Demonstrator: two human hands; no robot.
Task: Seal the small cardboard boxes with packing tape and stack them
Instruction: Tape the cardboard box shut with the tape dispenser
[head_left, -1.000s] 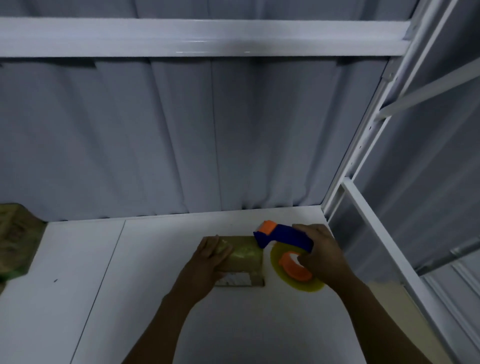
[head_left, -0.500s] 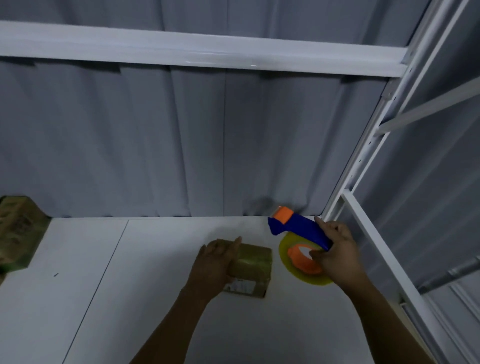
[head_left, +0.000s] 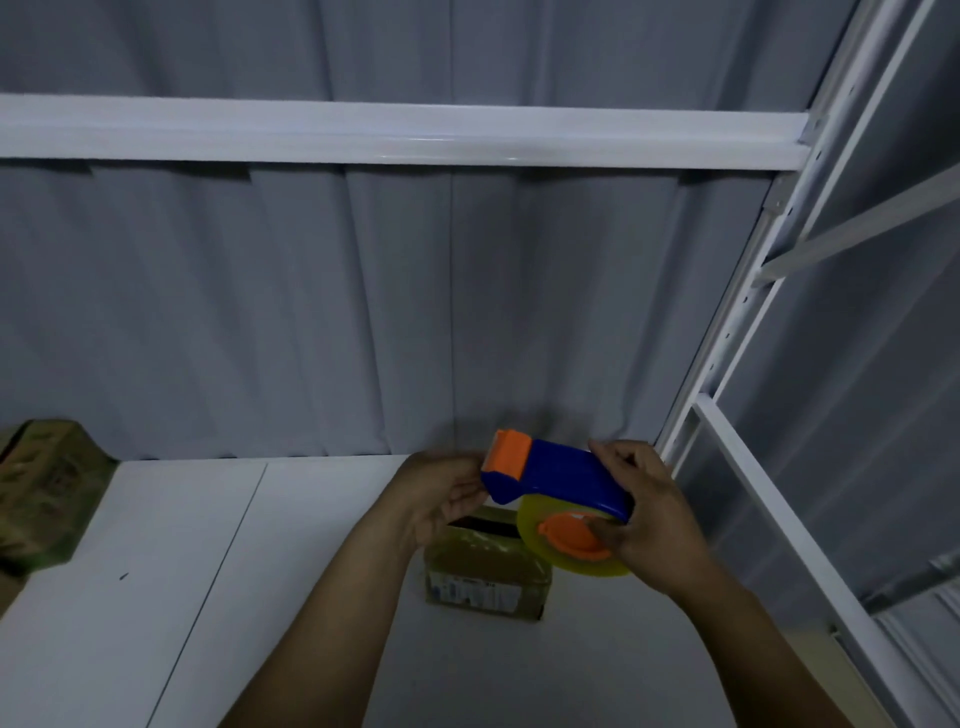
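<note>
Both forearms show bare, as do the left hand and right hand.

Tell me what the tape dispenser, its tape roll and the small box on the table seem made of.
Tape dispenser: hard moulded plastic, by its smooth blue body and orange parts. Tape roll: translucent yellowish film, probably plastic. Small cardboard box: matte brown cardboard with a printed label; its slightly shiny top may be tape, though the dim light leaves that open.
</note>
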